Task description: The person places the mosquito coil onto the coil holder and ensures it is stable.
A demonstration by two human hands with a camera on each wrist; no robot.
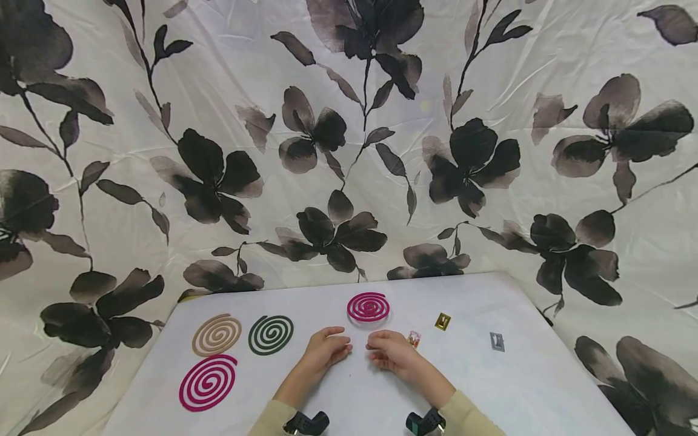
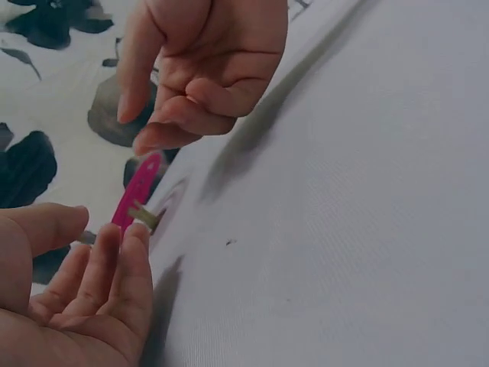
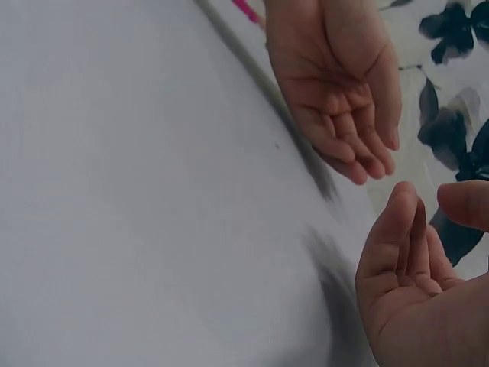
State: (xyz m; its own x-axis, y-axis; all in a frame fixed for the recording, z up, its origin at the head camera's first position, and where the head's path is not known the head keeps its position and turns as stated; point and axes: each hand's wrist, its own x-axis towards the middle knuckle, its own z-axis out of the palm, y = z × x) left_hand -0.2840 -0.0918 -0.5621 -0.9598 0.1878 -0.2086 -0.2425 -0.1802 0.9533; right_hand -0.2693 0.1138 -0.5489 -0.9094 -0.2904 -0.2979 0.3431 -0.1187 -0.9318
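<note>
Both hands are over the middle of the white table and hold nothing. In the head view my left hand (image 1: pixel 324 352) has its fingers loosely bent towards my right hand (image 1: pixel 394 352), with a narrow gap between the two. Just beyond them a pink spiral coil (image 1: pixel 368 307) sits raised, with a shadow below it. The left wrist view shows that pink coil (image 2: pixel 137 191) edge-on, with a small gold-coloured metal stand (image 2: pixel 145 215) beside it. A small red-and-white piece (image 1: pixel 414 339) lies partly hidden behind the right hand.
To the left lie a tan coil (image 1: pixel 216 335), a dark green coil (image 1: pixel 271 335) and a larger pink coil (image 1: pixel 208 383). A gold rectangular piece (image 1: pixel 443 321) and a silver one (image 1: pixel 497 342) lie to the right. Floral cloth (image 1: pixel 327 36) hangs behind the table (image 1: pixel 523 387).
</note>
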